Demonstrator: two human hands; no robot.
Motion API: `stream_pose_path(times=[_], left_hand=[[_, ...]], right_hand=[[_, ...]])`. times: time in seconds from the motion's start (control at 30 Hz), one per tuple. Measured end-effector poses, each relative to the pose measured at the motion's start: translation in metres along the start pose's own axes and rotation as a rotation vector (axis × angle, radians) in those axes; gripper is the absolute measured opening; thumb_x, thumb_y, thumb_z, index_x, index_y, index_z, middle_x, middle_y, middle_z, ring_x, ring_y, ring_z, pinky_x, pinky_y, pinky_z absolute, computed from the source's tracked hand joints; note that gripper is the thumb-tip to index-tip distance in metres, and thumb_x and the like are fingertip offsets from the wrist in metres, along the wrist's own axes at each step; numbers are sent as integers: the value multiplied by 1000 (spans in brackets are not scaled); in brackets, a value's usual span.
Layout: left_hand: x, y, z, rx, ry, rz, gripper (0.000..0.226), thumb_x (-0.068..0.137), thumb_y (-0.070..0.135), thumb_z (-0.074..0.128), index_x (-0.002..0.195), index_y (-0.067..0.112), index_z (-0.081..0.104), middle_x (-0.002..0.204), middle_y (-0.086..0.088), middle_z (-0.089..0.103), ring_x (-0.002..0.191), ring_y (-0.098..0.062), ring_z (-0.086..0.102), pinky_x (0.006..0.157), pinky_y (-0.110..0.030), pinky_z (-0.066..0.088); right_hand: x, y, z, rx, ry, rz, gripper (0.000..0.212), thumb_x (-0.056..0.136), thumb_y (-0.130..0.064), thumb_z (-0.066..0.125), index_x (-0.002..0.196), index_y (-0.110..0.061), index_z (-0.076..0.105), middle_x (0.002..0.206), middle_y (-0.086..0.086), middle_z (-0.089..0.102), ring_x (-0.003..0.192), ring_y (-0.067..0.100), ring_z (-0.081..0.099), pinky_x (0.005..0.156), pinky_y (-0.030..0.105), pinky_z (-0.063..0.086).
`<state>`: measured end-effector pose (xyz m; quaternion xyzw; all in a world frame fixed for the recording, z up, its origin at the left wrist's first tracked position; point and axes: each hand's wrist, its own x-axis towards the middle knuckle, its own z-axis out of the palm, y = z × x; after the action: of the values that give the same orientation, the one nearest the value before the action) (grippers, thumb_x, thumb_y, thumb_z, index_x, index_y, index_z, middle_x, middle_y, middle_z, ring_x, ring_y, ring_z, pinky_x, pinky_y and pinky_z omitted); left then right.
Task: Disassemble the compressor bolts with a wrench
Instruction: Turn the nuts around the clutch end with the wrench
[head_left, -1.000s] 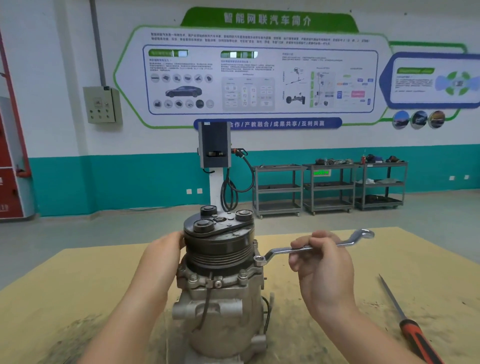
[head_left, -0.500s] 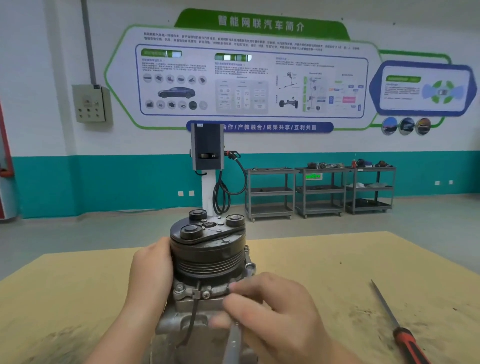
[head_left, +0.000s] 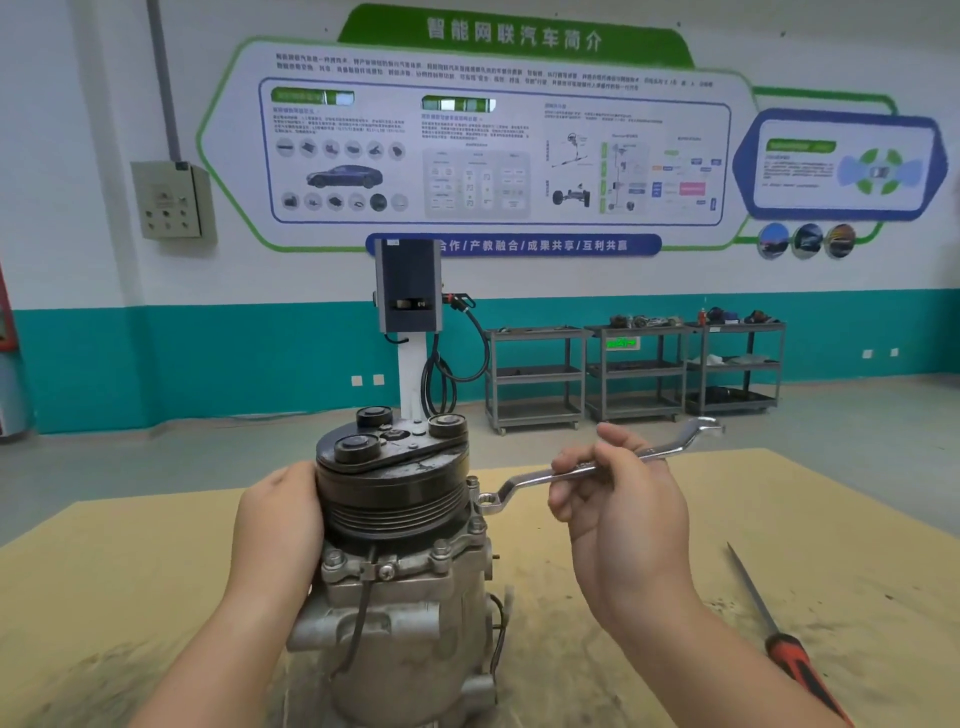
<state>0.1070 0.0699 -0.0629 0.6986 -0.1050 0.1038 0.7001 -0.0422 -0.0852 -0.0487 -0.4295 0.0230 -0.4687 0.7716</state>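
From my feed: a white wall (head_left: 78, 104) with a teal lower band carries a large green-bordered information board (head_left: 493, 140). Below the board stands a charging post (head_left: 409, 291); right of it, three grey carts (head_left: 634, 371) on grey floor (head_left: 857, 415).

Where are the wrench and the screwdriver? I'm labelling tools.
wrench (head_left: 540, 476), head view, on its bare shank.
screwdriver (head_left: 795, 662), head view, on its red handle.
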Motion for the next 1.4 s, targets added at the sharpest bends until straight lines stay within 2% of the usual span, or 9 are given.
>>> stream_pose_path(times=[0.1, 0.27, 0.57, 0.7, 0.87, 0.97, 1.07, 1.27, 1.4], left_hand=[[0, 0, 0, 45, 12, 13, 30, 92, 9, 42, 81, -17, 53, 87, -37, 57, 72, -22, 38, 59, -37, 28], [0, 3, 0, 65, 25, 14, 25, 92, 9, 42, 77, -9, 53, 79, -20, 50, 72, -22, 36, 60, -34, 30], [0, 0, -1, 63, 9, 16, 26, 92, 8, 41, 76, -10, 51, 79, -20, 52, 71, -22, 34, 59, -37, 25], [0, 0, 0, 45, 19, 13, 19, 91, 9, 42, 73, 6, 48, 77, -16, 46, 70, -21, 29, 59, -36, 21], [0, -1, 0, 79, 11, 22, 27, 93, 10, 41, 74, -8, 49, 78, -17, 48, 70, -22, 30, 60, -36, 21], [2, -2, 0, 105, 16, 34, 29, 95, 10, 40, 75, -9, 50, 78, -20, 48, 68, -23, 33, 56, -37, 22], [1, 1, 2, 85, -1, 14, 28, 96, 12, 40, 71, 3, 49, 73, -16, 47, 71, -23, 36, 54, -36, 24], [-1, 2, -2, -16, -23, -16, 33, 93, 12, 45, 60, 11, 40, 63, -10, 41, 66, -24, 31, 60, -35, 25], [0, 2, -2, -34, -46, -12, 35, 93, 14, 46, 59, 14, 35, 62, -9, 35, 65, -22, 28, 60, -35, 22]], right_hand=[[3, 4, -2, 74, -12, 136, 18, 100, 0, 32, 93, -10, 46, 53, 8, 58, 39, 17, 48, 39, 23, 38], [11, 3, -4, 124, -104, 267, 18, 101, -4, 34, 88, -10, 45, 56, 9, 58, 42, 18, 49, 41, 23, 42], [15, 5, -7, 118, -70, 359, 16, 100, -4, 40, 86, -9, 46, 57, 10, 59, 44, 16, 52, 42, 22, 45], [0, 8, -6, -15, -46, 110, 21, 102, -2, 34, 85, -9, 44, 56, 7, 61, 43, 16, 54, 43, 23, 44], [-44, 26, -16, -201, -122, -367, 10, 102, -26, 45, 95, -21, 51, 84, 11, 68, 67, 27, 67, 62, 28, 55], [-63, 35, -13, -487, -271, -615, 15, 97, -44, 49, 96, -34, 60, 93, -4, 67, 82, 19, 69, 73, 26, 56], [-73, 38, -4, -735, -357, -832, 21, 98, -36, 53, 91, -20, 64, 94, -5, 64, 92, 6, 64, 80, 15, 49], [-77, 58, 30, -798, -341, -766, 7, 78, -11, 78, 81, -9, 73, 84, -2, 65, 79, 2, 60, 72, 16, 48], [-78, 52, 35, -770, -339, -823, 5, 81, -4, 76, 84, -6, 73, 85, 1, 65, 80, 5, 59, 72, 17, 47]])
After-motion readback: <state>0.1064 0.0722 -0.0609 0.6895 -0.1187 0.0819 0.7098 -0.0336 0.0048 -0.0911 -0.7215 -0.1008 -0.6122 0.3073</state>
